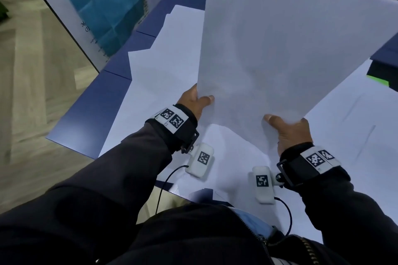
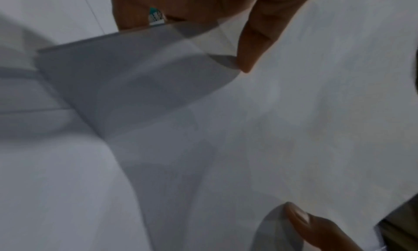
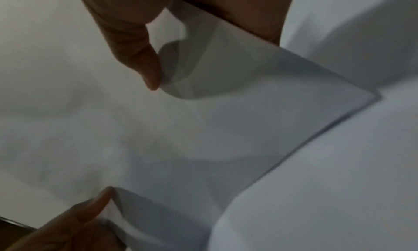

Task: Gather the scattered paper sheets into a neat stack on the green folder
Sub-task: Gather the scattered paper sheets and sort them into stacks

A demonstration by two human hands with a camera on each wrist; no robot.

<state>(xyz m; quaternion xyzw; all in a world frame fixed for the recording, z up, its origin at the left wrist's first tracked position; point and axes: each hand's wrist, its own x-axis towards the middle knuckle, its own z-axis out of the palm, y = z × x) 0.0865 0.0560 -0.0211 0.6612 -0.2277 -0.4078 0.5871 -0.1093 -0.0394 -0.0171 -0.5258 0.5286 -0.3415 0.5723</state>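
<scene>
I hold a bundle of white sheets raised and tilted above the table, gripped by its near edge. My left hand pinches the left corner, thumb on top. My right hand pinches the bottom right part, thumb on top too. In the left wrist view the left hand has its thumb pressed on the sheets. In the right wrist view the right hand pinches the same sheets. Only a green sliver of the folder shows at the right, mostly hidden by paper.
More loose sheets lie spread over the blue table, some also on the right. A white board with a teal picture stands at the table's left edge. Beyond that edge is wooden floor.
</scene>
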